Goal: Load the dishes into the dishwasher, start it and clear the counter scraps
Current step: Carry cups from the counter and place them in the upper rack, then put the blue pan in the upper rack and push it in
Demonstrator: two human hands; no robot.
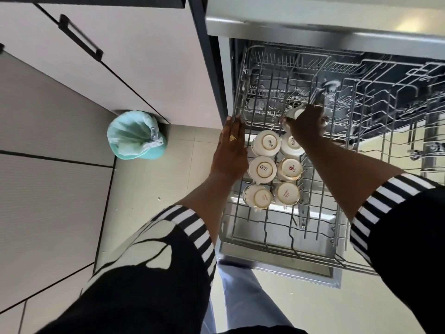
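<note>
The dishwasher's upper rack [269, 239] is pulled out over the open door. Several white cups [262, 169] stand upside down in two rows at its left side. My right hand [307, 122] grips another white cup [292, 115] from above, at the far end of those rows. My left hand [231, 150] lies flat with straight fingers against the rack's left rim, a ring on one finger. The lower rack [397, 88] shows beneath, dark and mostly bare.
A teal bin [136, 136] lined with a pale bag stands on the tiled floor, left of the dishwasher, against the cabinet. Cabinet doors with a black handle [79, 37] fill the upper left. The dishwasher door edge [277, 263] juts toward my legs.
</note>
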